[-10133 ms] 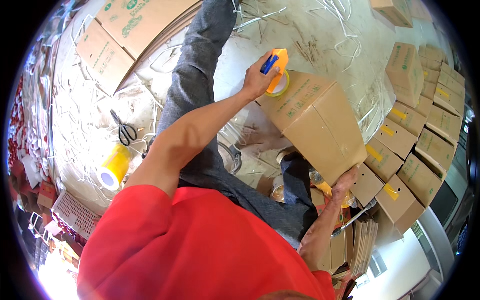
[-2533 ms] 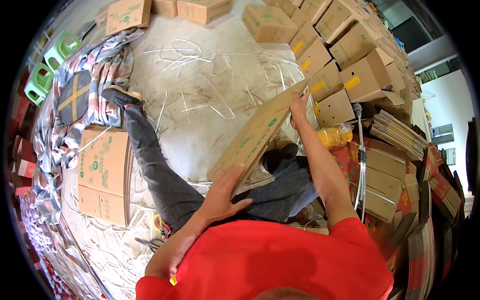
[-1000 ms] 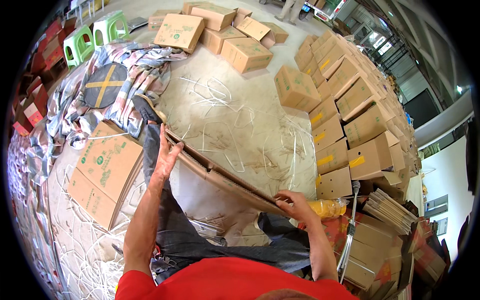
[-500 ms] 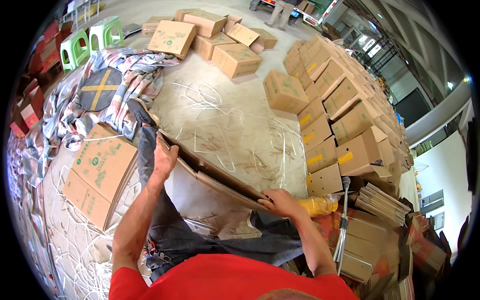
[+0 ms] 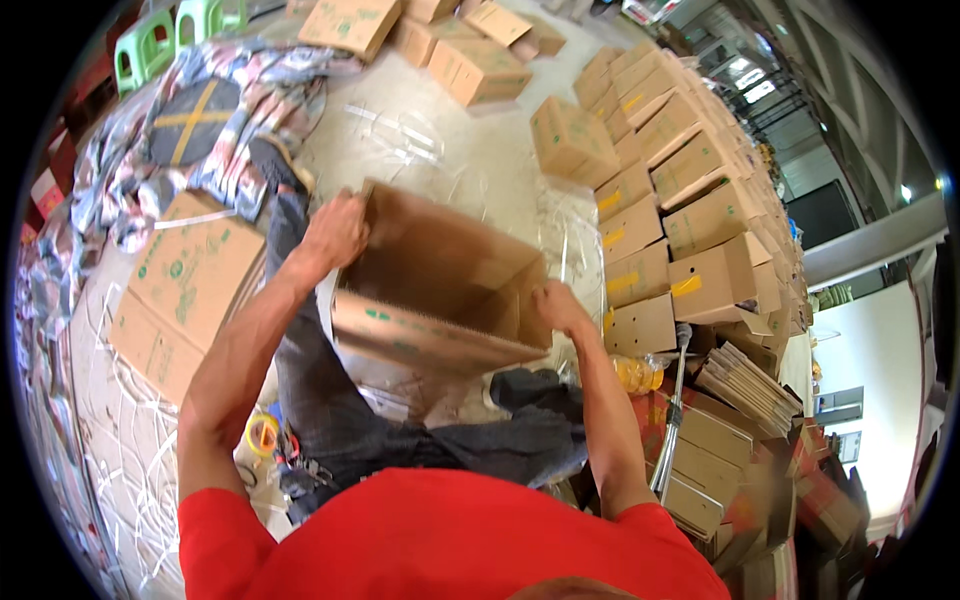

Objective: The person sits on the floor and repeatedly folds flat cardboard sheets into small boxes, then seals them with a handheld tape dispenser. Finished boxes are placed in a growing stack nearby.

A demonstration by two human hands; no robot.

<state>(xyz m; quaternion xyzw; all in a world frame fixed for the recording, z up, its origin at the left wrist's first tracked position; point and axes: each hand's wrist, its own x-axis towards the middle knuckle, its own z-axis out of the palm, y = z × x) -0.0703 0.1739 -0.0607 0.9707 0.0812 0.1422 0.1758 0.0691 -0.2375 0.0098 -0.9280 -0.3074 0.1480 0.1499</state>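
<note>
Between my hands an opened-out cardboard box (image 5: 430, 345) stands over the floor in front of my legs, its mouth facing up and its brown inside showing. My left hand (image 5: 338, 235) is closed on the box's left edge, near the far left corner. At the right end, my right hand (image 5: 560, 308) grips the box wall, its fingers partly hidden by the cardboard. A bundle of flattened cardboard boxes (image 5: 180, 285), bound with a white strap, lies by my left leg. Beside my left knee is a roll of yellow tape (image 5: 262, 434).
Stacked cardboard boxes (image 5: 640, 230) form a wall on the right; several more boxes (image 5: 480, 70) lie ahead. Loose white strapping (image 5: 140, 470) litters the floor at left. A metal pole (image 5: 672, 420) leans near my right arm, beside flat cardboard (image 5: 750, 385). Green stools (image 5: 143, 50) stand far left.
The box has gone from folded nearly flat to spread open. My hands have stayed on its two ends, and both have shifted upward in view. The yellow tape roll has come into sight.
</note>
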